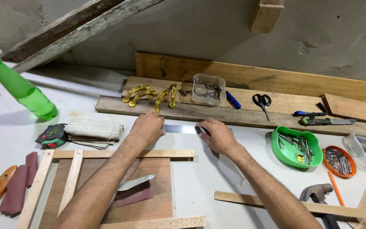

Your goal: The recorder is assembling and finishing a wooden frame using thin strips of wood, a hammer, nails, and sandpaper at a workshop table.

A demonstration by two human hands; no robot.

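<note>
Now both hands, left (147,127) and right (217,135), fingers closed on steel ruler (181,129), picking it up; next needs a clean lift

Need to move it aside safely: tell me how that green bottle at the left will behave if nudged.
The green bottle looks like thin translucent plastic, so probably light and not fragile. It is tall, narrow and appears tilted in this view, so a nudge near the cap would likely tip it. Being round, it would probably roll across the smooth white table.
</note>
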